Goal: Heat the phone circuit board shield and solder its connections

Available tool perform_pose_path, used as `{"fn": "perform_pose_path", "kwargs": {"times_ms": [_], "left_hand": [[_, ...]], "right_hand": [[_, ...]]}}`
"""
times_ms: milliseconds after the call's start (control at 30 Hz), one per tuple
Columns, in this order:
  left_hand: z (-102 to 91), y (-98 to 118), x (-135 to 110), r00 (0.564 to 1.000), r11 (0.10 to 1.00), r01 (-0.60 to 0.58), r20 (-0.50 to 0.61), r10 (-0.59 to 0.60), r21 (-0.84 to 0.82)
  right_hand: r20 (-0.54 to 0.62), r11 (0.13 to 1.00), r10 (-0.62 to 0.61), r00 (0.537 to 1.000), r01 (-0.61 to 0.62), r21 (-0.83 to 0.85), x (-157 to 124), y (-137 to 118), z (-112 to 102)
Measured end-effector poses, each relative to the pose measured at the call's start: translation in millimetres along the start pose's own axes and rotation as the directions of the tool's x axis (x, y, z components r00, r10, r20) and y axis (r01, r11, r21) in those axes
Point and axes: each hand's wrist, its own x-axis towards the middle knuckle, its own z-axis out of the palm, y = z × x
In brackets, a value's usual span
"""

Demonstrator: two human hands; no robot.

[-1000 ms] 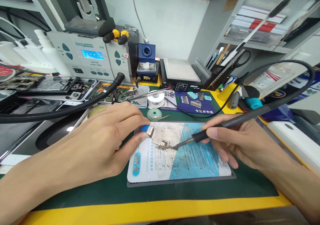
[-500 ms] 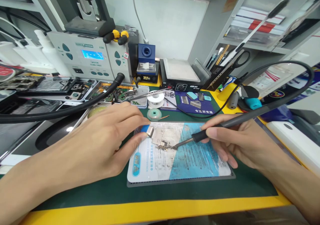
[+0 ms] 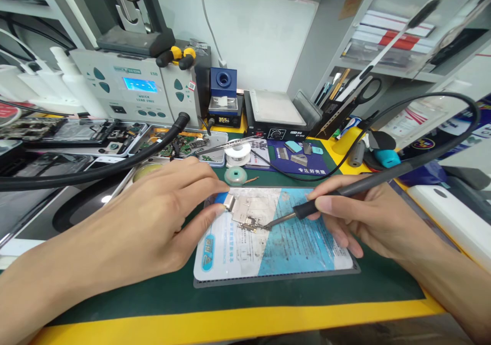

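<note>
Between thumb and fingers, my left hand [image 3: 172,212] pinches the blue end of a small flex cable [image 3: 229,202]. At the cable's other side lies a small circuit board [image 3: 249,224] with metal parts, flat on a white and blue work pad [image 3: 226,263]. A soldering iron [image 3: 307,209] is gripped like a pen in my right hand [image 3: 345,207]. Its tip points left and meets, or nearly meets, the right end of the small board; actual contact is too small to tell. Some fingers of the right hand hover over the pad's right part.
A solder spool [image 3: 238,153] and a green-white wick reel [image 3: 235,176] stand behind the pad. A grey rework station [image 3: 134,84] and a black heating plate [image 3: 276,112] line the back. Opened phones [image 3: 76,130] lie left; a thick black hose [image 3: 95,176] crosses there.
The whole view has shifted very slightly. Both hands, the iron and the small board keep the same places relative to each other.
</note>
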Motion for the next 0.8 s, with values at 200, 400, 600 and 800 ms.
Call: {"fn": "perform_pose_path", "kwargs": {"times_ms": [200, 400, 600, 800], "left_hand": [[0.6, 0.1, 0.4, 1.000, 1.000, 0.004, 0.001, -0.004, 0.006], [1.6, 0.0, 1.4, 1.000, 1.000, -0.003, -0.006, 0.003, 0.015], [0.0, -0.7, 0.8, 1.000, 1.000, -0.002, -0.007, 0.002, 0.011], [-0.2, 1.5, 1.4, 1.000, 1.000, -0.009, -0.004, 0.009, 0.010]], "right_hand": [[0.002, 1.000, 0.011, 1.000, -0.011, -0.008, -1.7, 0.9, -1.6], [0.007, 1.000, 0.009, 1.000, -0.009, -0.013, -1.9, 1.0, -0.4], [0.011, 1.000, 0.011, 1.000, -0.011, -0.018, -2.3, 0.8, -0.9], [0.007, 0.999, 0.018, 1.000, -0.018, -0.032, -3.7, -2.0, 1.3]]}}
